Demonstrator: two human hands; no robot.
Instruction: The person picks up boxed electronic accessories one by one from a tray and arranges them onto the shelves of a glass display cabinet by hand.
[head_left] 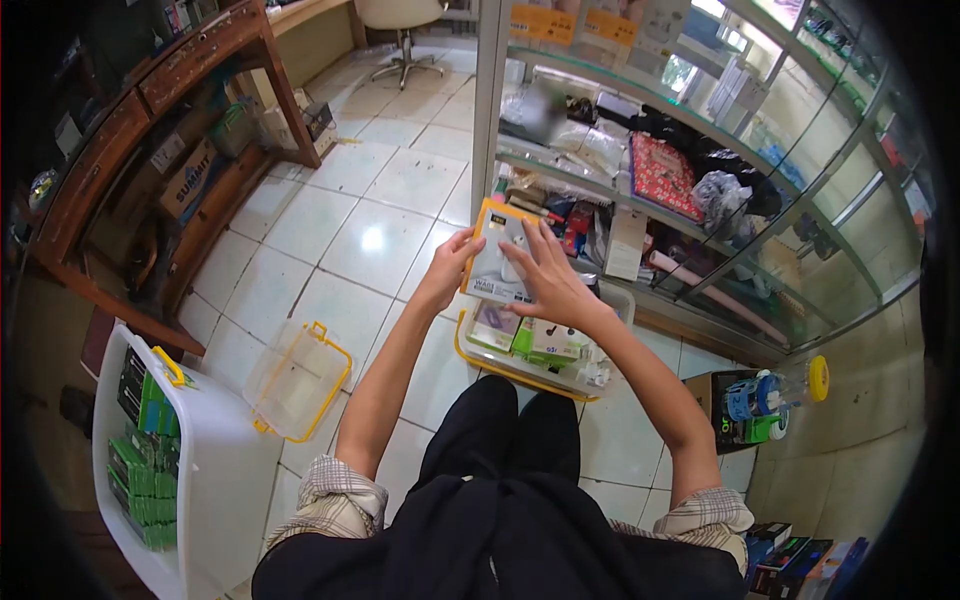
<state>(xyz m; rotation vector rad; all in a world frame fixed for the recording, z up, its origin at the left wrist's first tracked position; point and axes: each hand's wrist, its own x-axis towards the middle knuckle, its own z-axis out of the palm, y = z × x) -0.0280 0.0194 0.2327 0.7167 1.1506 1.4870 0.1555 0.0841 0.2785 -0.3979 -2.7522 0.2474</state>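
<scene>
A flat yellow-and-grey box (491, 262) with an earbud picture on its face is held up in front of me. My left hand (447, 270) grips its left edge, thumb on the front. Across the front of the box, my right hand (556, 282) lies with fingers spread, covering part of the print. Directly below is a clear plastic container (466, 352) with a yellow rim, its top off. Inside it are a green-and-white box (560, 345), a box with a purple picture (494, 326) and other small packs, partly hidden by my right hand and forearm.
A clear lid (300, 388) with yellow edging lies on the floor to the left. Beside it stands a white bin (225, 480) holding green packs (150, 480). A glass display cabinet (487, 120) rises ahead right. Bottles (752, 397) and a wooden shelf unit (120, 285) flank the tiles.
</scene>
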